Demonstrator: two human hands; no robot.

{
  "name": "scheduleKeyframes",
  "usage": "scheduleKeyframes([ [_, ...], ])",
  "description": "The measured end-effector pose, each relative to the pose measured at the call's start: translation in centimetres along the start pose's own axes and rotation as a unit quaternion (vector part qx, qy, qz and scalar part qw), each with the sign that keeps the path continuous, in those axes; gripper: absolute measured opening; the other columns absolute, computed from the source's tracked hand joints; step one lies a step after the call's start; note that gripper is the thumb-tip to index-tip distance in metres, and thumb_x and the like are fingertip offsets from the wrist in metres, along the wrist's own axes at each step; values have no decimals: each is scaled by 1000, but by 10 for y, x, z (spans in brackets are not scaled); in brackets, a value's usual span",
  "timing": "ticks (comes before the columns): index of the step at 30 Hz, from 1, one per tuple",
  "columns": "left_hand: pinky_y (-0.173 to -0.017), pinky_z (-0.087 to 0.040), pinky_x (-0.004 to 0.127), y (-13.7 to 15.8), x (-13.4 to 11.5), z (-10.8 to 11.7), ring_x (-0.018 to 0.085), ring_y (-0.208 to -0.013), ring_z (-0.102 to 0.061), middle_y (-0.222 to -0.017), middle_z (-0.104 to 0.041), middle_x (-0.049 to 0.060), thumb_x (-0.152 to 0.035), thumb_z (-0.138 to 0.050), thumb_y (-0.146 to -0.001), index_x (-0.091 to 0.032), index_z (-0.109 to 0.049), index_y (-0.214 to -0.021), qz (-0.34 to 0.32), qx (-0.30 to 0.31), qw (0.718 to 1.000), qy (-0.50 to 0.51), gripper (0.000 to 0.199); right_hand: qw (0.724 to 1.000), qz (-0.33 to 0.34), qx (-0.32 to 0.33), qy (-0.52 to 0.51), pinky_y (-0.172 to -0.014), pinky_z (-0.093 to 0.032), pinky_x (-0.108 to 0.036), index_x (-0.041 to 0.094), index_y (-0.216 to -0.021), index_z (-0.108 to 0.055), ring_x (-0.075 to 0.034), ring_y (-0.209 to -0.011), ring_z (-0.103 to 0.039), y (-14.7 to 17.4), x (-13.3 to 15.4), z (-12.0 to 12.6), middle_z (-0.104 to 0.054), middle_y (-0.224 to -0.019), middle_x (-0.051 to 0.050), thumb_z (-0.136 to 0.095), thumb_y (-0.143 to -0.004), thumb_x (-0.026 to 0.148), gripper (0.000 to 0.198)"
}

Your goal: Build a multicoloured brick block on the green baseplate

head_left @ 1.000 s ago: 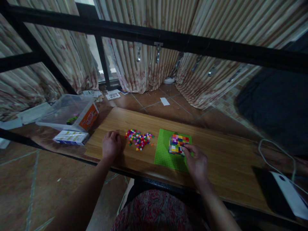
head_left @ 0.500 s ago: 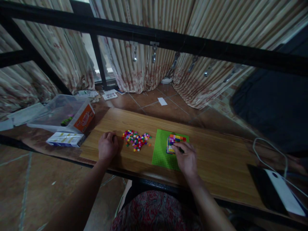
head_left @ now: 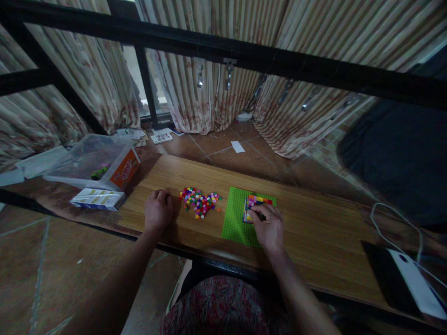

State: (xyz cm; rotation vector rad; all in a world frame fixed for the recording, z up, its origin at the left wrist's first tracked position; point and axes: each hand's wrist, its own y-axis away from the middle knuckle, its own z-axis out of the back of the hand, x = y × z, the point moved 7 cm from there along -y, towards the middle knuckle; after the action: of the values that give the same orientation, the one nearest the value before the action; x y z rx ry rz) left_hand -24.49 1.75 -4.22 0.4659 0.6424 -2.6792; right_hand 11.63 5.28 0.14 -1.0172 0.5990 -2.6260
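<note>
Seated at a wooden table point(head_left: 314, 232), looking down at both hands. Right hand point(head_left: 268, 225) resting on the green baseplate point(head_left: 235, 216), fingers curled down over the near side of the multicoloured block stack point(head_left: 256, 202); touching the stack for sure, but cannot tell whether pinching one brick or only pressing on top. Stack standing on the far right part of the baseplate, partly hidden under the fingers. Left hand point(head_left: 159, 211) lying on the table, loosely curled into a soft fist, holding nothing visible; just beside it, to its right, a loose pile of small coloured bricks point(head_left: 199, 202), near but not touching. Pile lying between left hand and baseplate. Further left, off the table edge, a clear plastic box point(head_left: 87, 158) with orange label, and a flat white carton point(head_left: 98, 198) in front of it.
</note>
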Motion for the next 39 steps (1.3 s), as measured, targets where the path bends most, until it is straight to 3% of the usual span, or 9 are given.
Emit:
scheduleKeyframes([
  [23,-86,-47,38,2,1,-1,25,-94,-59,-100,-64,10,-26,-44,-87,-18,-66,-97,3,-7,1000,0,25,993,96,-18,73,-84,-49,-38,20,-100,-74,-21,-92,-61,16,13,4,-72,-98,-8,-50,-96,30,26],
  [39,-88,-46,39,2,0,-2,26,-97,-58,-102,-64,11,-27,-42,-88,-18,-66,-98,13,7,1000,0,28,982,133,-19,135,-86,-45,-37,21,-110,-70,-21,-97,-60,24,18,0,-71,-104,-7,-48,-97,24,26],
])
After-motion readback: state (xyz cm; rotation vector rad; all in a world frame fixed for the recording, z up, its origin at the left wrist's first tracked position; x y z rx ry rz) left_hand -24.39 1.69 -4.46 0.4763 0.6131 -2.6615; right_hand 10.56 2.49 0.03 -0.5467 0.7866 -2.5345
